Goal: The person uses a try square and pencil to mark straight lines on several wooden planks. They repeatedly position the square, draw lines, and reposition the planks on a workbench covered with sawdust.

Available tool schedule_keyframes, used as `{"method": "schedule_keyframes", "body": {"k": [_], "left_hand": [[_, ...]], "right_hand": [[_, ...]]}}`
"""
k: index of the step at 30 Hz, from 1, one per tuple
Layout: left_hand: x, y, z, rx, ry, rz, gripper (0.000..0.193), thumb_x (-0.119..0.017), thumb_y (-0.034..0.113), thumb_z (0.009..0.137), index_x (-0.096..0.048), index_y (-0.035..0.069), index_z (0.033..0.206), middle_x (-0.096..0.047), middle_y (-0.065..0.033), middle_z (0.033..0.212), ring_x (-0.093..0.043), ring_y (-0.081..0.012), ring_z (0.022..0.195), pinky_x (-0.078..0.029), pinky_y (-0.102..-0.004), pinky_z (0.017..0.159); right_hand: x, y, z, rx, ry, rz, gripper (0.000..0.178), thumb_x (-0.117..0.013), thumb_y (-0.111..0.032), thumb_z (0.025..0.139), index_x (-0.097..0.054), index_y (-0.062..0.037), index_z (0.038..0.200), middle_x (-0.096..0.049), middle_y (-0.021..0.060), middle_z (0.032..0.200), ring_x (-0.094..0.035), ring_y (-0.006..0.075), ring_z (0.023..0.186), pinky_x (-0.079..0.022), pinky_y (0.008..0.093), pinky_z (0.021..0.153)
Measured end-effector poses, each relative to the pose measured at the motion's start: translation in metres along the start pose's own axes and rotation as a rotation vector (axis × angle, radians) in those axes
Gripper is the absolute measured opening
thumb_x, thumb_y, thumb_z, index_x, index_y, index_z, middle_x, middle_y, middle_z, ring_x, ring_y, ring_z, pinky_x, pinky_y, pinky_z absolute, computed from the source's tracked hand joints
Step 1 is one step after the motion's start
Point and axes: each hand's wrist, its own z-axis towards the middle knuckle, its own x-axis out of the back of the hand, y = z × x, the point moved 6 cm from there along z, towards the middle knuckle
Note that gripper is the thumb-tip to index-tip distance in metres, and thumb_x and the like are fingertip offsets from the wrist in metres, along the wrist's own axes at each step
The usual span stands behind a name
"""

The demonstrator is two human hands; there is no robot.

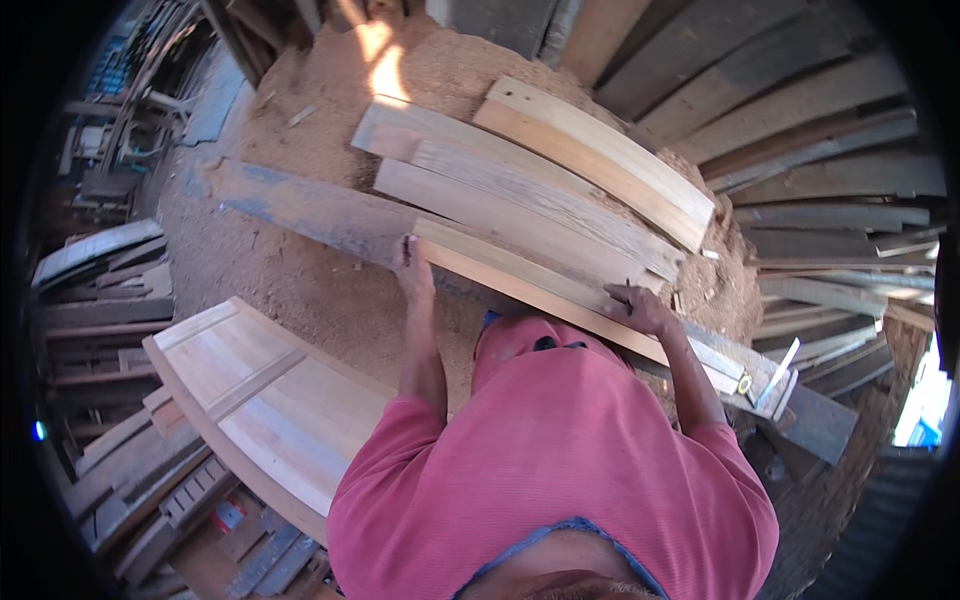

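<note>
Sun patch (388, 75) — dark rim, bent edges

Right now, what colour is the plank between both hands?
The plank is light tan, clearest in the head view.

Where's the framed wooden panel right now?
Head view, lower left: the framed wooden panel is just left of the pink left sleeve, below the left hand in the picture.

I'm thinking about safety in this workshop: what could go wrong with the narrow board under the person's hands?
The bare left hand is at one end of the narrow board and the right hand is farther along it, so a rough edge might leave a splinter. No clamp shows, so the board could shift if pushed. The small yellow item, perhaps a tape measure, sits near the board's right end and might get knocked off.
</note>
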Motion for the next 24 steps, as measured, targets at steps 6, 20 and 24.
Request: {"method": "schedule_keyframes", "body": {"k": [6, 20, 24], "left_hand": [[-0.011, 0.041, -0.013, 0.007, 0.01, -0.076, 0.034, -0.065, 0.03, 0.111, -0.067, -0.001, 0.125, -0.07, -0.0064, 0.116, -0.063, -0.0154, 0.105, -0.052, -0.0319, 0.095], [-0.011, 0.047, -0.011, -0.041, 0.092, -0.092, 0.029, -0.063, 0.028, 0.112, -0.069, 0.002, 0.102, -0.066, 0.0011, 0.092, -0.056, -0.0096, 0.087, -0.05, -0.0301, 0.079], [-0.011, 0.049, -0.014, -0.03, 0.093, -0.089, 0.033, -0.063, 0.03, 0.112, -0.068, 0.001, 0.098, -0.064, 0.0017, 0.087, -0.054, -0.0089, 0.083, -0.049, -0.031, 0.076]], "right_hand": [[0.05, 0.038, -0.057, -0.315, 0.209, 0.088, 0.039, -0.077, -0.026, 0.1, -0.075, -0.0014, 0.13, -0.079, 0.0172, 0.11, -0.073, 0.0185, 0.093, -0.058, 0.0348, 0.084], [0.031, -0.017, -0.101, -0.206, 0.217, -0.126, 0.054, -0.085, -0.03, 0.088, -0.072, -0.0056, 0.135, -0.075, 0.0259, 0.121, -0.072, 0.0435, 0.115, -0.056, 0.0492, 0.1], [0.034, -0.016, -0.095, -0.16, 0.189, -0.075, 0.051, -0.085, -0.027, 0.088, -0.074, -0.0058, 0.133, -0.076, 0.0258, 0.12, -0.072, 0.0429, 0.115, -0.056, 0.049, 0.1]]}}
